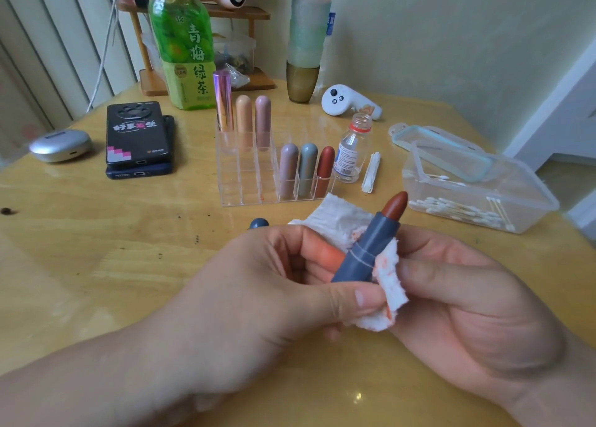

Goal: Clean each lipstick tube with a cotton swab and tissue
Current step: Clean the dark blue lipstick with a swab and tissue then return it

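Observation:
An uncapped grey-blue lipstick tube (367, 246) with a brick-red bullet tilts up to the right at the centre. My left hand (274, 281) grips its base between thumb and fingers. My right hand (467, 291) holds a white tissue (388, 284), stained red, wrapped against the tube's lower part. The tube's grey-blue cap (259, 223) lies on the table just behind my left hand. A clear acrylic organiser (245, 181) behind holds several capped lipsticks. Cotton swabs (464, 210) lie in a clear plastic box.
A small clear bottle (350, 150) and a wrapped swab bundle (371, 172) stand right of the organiser. Two stacked phones (138, 139), a silver case (59, 145), a green tea bottle (185, 46), a white controller (348, 102) and a box lid (451, 149) sit further back on the wooden table (96, 249).

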A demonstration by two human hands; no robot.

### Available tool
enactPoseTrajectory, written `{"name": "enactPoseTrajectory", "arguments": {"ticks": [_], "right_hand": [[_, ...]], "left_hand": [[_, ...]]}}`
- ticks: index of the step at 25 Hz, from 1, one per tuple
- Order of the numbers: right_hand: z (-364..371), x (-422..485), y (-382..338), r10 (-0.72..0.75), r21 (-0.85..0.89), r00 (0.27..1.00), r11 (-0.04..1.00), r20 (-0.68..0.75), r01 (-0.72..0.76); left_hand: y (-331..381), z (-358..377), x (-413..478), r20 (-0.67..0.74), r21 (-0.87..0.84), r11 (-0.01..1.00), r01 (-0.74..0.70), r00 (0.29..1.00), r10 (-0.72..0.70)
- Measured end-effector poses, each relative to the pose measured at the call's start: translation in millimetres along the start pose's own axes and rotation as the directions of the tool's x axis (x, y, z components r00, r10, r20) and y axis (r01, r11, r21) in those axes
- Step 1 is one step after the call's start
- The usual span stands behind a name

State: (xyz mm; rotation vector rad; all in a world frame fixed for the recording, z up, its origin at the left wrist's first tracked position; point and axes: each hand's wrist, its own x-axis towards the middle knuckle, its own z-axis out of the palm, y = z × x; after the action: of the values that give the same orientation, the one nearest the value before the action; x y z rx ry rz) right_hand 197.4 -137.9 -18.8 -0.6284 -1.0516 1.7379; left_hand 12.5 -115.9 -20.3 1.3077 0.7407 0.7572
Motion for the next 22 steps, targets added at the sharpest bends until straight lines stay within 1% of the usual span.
{"name": "enactPoseTrajectory", "arguments": {"ticks": [2,3,4,6,8,9,10,12,14,15,16,19,20,21,22], "right_hand": [[0.0,0.1,1.7,0.0,0.012,0.999,1.0,0.034,-0.001],[-0.8,0.1,1.4,0.012,0.018,0.999,1.0,0.04,-0.013],[-1.7,0.4,0.5,0.025,0.021,0.999,0.999,0.043,-0.026],[-2.5,0.4,-1.5,0.048,0.042,0.998,0.998,0.051,-0.05],[-1.8,-0.7,-3.8,0.061,0.077,0.997,0.995,0.046,-0.065],[-1.3,-1.3,-4.6,0.062,0.077,0.997,0.995,0.036,-0.065],[-1.5,-1.7,-4.6,0.058,0.062,0.998,0.996,0.031,-0.059],[-5.0,-2.2,-2.5,0.056,-0.007,0.998,0.998,0.009,-0.056],[-6.0,-4.1,0.3,0.056,-0.038,0.998,0.998,0.001,-0.056],[-4.8,-4.1,0.5,0.052,-0.03,0.999,0.998,0.002,-0.052],[-4.0,-3.6,-0.4,0.048,-0.025,0.999,0.999,0.008,-0.048],[-5.8,-3.4,-6.1,0.056,-0.025,0.998,0.998,0.005,-0.056],[-6.7,-3.5,-7.0,0.051,-0.015,0.999,0.999,0.007,-0.051],[-7.0,-3.2,-7.0,0.046,-0.006,0.999,0.999,0.022,-0.046],[-6.6,-2.8,-6.6,0.045,-0.002,0.998,0.999,0.039,-0.044]], "left_hand": [[-0.7,-3.1,-1.0,-0.016,0.008,1.0,0.013,1.0,-0.012],[0.4,-4.1,-0.9,0.03,-0.007,0.999,0.038,0.999,-0.038],[2.4,-4.8,-0.3,0.118,-0.045,0.996,0.08,0.99,-0.074],[5.6,-7.2,2.0,0.316,-0.177,0.965,0.195,0.94,-0.131],[7.1,-8.6,2.6,0.412,-0.257,0.93,0.262,0.9,-0.14],[6.7,-8.8,2.7,0.416,-0.24,0.937,0.252,0.899,-0.135],[6.0,-8.7,2.6,0.388,-0.185,0.959,0.213,0.913,-0.128],[6.4,-7.8,1.5,0.271,0.0,0.994,0.107,0.957,-0.103],[6.1,-8.5,0.2,0.164,0.13,0.988,0.088,0.98,-0.109],[6.6,-9.6,-0.5,0.146,0.151,0.984,0.097,0.982,-0.119],[7.3,-10.5,0.1,0.172,0.133,0.986,0.098,0.978,-0.12],[12.2,-10.2,2.6,0.36,-0.113,0.985,0.133,0.929,-0.084],[12.4,-10.0,2.3,0.371,-0.133,0.982,0.136,0.925,-0.078],[11.0,-9.8,2.3,0.338,-0.093,0.989,0.114,0.938,-0.077],[8.5,-9.6,2.5,0.272,-0.015,0.997,0.077,0.96,-0.07]]}}
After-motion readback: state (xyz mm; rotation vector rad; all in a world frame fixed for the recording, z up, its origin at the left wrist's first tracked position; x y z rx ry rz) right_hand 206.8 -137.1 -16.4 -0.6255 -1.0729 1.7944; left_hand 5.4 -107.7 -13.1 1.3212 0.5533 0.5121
